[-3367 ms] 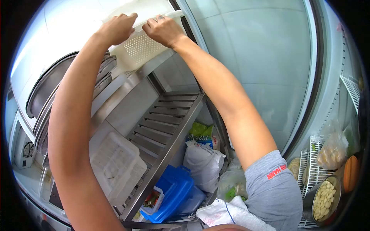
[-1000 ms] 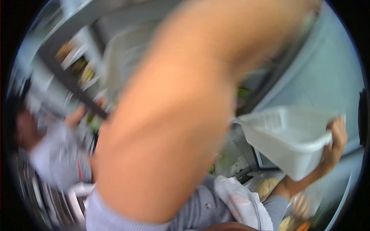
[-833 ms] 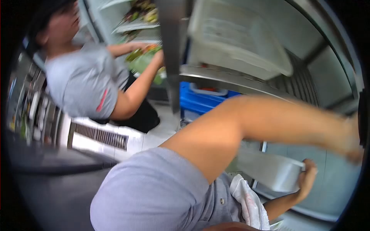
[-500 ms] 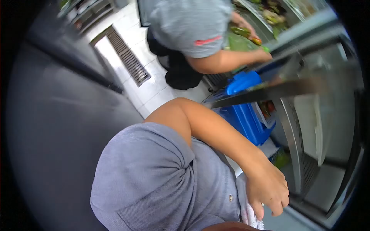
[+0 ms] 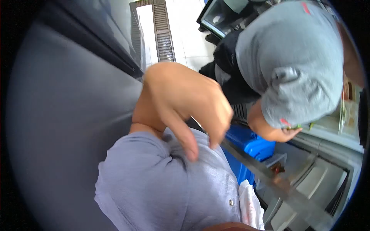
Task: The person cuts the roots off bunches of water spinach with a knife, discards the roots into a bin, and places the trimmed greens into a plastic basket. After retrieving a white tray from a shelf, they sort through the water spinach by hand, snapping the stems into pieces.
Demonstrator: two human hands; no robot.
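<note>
My left hand (image 5: pixel 189 100) is raised in front of my chest, its back towards the camera. The fingers curl loosely, the thumb stands apart from them, and nothing shows between them. Below it is my grey-blue shirt (image 5: pixel 154 184), with one button showing. A white cloth (image 5: pixel 250 204) with faint reddish marks hangs at my side, apart from the hand. My right hand is outside the picture.
A person in a grey T-shirt (image 5: pixel 293 57) bends at the right, one hand (image 5: pixel 289 134) by a pale ledge. Blue bins (image 5: pixel 250 148) stand beyond a blurred metal edge (image 5: pixel 266 173). A dark panel (image 5: pixel 69 123) fills the left; a floor drain (image 5: pixel 163 34) lies ahead.
My left hand has come up and left, away from the white cloth, to before my chest. The view has turned, and the other person now appears farther right.
</note>
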